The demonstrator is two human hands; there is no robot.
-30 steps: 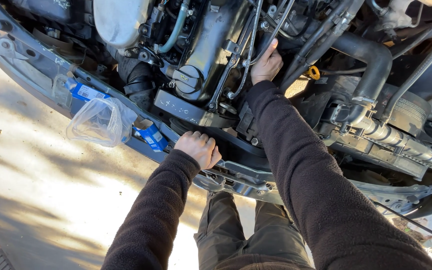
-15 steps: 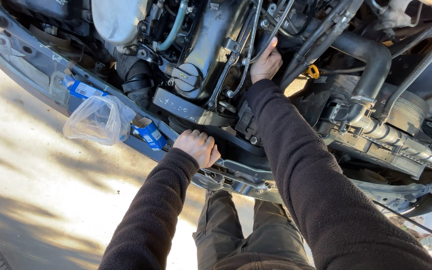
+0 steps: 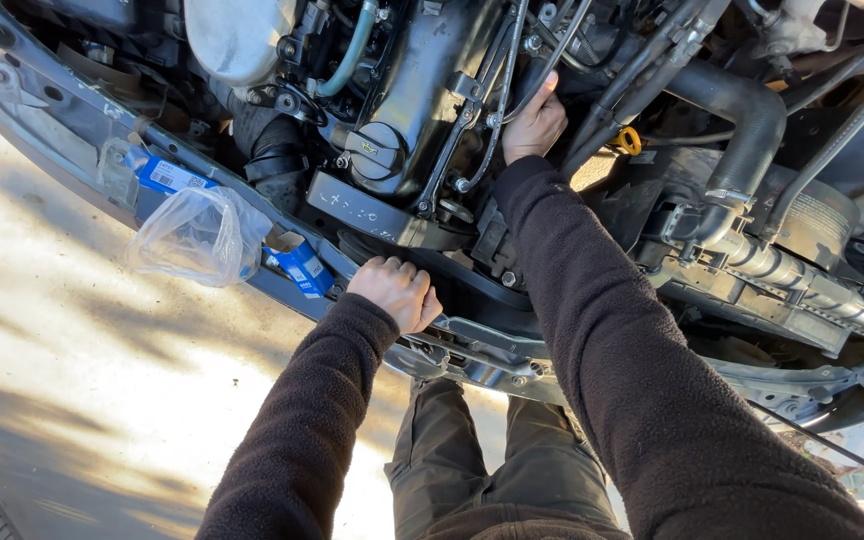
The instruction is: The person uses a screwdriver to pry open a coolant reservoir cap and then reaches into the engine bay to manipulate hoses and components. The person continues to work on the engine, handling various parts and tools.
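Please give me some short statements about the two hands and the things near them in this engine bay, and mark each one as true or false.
1. The left hand rests on the front crossmember. True.
2. The right hand holds the yellow dipstick ring. False: the ring lies apart, to the right of that hand, which reaches among the hoses.
3. A clear plastic bag lies on the front frame, left of the left hand. True.
4. The black oil filler cap is removed. False: it sits on the engine.
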